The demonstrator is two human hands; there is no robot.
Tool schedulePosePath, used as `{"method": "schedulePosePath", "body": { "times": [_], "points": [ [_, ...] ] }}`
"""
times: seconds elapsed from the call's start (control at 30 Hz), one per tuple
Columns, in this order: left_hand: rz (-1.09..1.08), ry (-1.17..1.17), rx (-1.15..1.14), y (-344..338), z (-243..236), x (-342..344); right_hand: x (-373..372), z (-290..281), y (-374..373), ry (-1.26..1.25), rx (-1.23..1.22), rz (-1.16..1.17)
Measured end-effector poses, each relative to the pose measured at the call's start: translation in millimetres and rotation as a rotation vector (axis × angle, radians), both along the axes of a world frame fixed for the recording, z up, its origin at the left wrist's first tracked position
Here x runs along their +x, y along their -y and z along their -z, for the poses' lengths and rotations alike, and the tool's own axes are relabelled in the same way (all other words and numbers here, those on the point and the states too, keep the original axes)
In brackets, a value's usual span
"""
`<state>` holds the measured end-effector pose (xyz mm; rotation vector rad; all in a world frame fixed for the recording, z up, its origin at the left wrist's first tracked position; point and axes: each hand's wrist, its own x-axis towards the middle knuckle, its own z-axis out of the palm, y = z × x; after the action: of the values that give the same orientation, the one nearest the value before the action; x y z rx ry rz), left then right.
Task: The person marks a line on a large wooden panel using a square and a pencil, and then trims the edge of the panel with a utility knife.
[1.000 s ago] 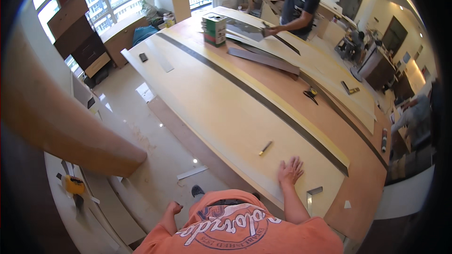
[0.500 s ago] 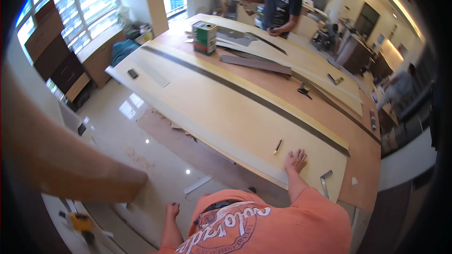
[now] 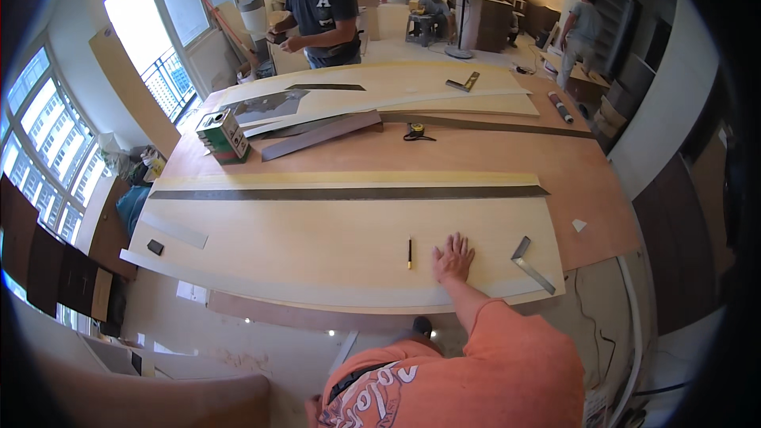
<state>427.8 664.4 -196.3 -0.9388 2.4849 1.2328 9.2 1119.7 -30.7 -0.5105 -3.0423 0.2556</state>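
The right hand is lying flat, palm down, on a long pale plywood sheet, its fingers spread a little apart and clamped on nothing. The sheet is stretching far to the left of the fingers and is resting on a wide reddish-brown worktable, with its near edge just behind the wrist. Just left of the fingertips a short black-and-yellow pencil is lying on the sheet, apart from the hand. Just right of the fingers a grey metal try square is lying near the sheet's right end. Beyond the fingertips a long dark metal straightedge is running across the sheet from left to right. Far to the left of the fingers a small black block is sitting near the sheet's left end.

The left hand is showing only at the lower edge beside the orange shirt; whether its fingers are open or closed cannot be told.

Well beyond the fingers a green rectangular tin can is standing on the table, a black-and-yellow tape measure is lying near more pale boards, and another person in a dark shirt is standing at the far side.
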Motion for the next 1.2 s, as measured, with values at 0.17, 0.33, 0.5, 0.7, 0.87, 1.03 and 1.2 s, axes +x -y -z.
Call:
{"method": "schedulePosePath", "body": {
  "times": [0.17,0.33,0.5,0.7,0.87,1.03,1.2],
  "points": [
    [0.114,-0.413,-0.261,-72.6,-136.1,-179.0,0.3,-3.2,-13.2,0.100,-0.026,0.041],
    [0.316,-0.701,-0.328,-118.2,-204.7,-315.3,-8.8,-5.9,-7.4,0.119,-0.027,0.023],
    [0.427,-0.430,-0.410,-138.7,-189.1,-398.3,-19.0,-9.6,-33.7,0.142,-0.072,-0.188],
    [0.438,-0.083,-0.601,-164.7,-164.1,-425.6,-49.5,-11.5,-89.9,0.149,-0.112,-0.175],
    [0.395,-0.039,-0.648,-171.6,-173.8,-413.0,-52.7,-9.4,-85.3,0.108,-0.113,-0.188],
    [0.398,-0.077,-0.660,-173.3,-170.4,-415.6,-57.3,-7.0,-87.5,0.093,-0.119,-0.182],
    [0.393,-0.082,-0.655,-177.9,-170.0,-429.5,-64.4,-8.8,-88.4,0.131,-0.098,-0.182]
  ]
}}
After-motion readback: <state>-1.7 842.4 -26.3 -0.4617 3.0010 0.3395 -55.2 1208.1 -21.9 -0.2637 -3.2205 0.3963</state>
